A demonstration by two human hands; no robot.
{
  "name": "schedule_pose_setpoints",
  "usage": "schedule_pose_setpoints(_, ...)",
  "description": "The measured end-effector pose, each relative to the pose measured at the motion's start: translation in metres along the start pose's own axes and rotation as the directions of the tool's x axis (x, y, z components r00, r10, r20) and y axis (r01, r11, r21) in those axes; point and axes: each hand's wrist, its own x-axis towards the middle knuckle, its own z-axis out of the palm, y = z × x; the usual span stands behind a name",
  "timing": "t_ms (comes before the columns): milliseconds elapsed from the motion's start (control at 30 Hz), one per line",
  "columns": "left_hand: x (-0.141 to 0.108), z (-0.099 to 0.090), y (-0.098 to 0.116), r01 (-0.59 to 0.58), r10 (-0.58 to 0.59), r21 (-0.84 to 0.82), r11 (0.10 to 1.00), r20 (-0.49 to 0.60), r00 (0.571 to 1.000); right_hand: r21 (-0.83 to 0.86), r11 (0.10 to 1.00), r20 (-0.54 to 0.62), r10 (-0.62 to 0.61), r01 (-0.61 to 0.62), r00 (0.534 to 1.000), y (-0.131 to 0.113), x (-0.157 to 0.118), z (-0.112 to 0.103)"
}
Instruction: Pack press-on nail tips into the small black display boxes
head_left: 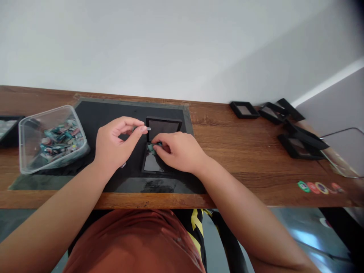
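Observation:
My left hand (115, 140) is closed in a pinch, with a small pale, see-through piece (148, 129) poking out between thumb and fingertips. It hovers just left of an open black hinged case (144, 167) whose lid leans up at the back. Inside the case, my right hand (178, 149) has thumb and forefinger closed at small green pieces (150, 149) near the hinge side; the fingers partly hide them. The case's front part has a shiny grey surface. A small light item on the mat shows beside my left wrist, too small to name.
A clear plastic tub (24, 151) of mixed small colourful pieces stands at the left on a black mat (105, 108). Beyond it sits a dark tray (13, 140). Several black cases (244, 110) lie at the right, on the wooden table (222, 140). Round stickers (321, 188) mark its front right.

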Motion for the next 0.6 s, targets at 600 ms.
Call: schedule_pose_setpoints(600,0.001,-0.001,0.000,-0.001,0.001,0.025,1.000,0.004,1.000,-0.144,0.989,0.021,-0.033,0.035,0.999,-0.007,0.006,0.012)
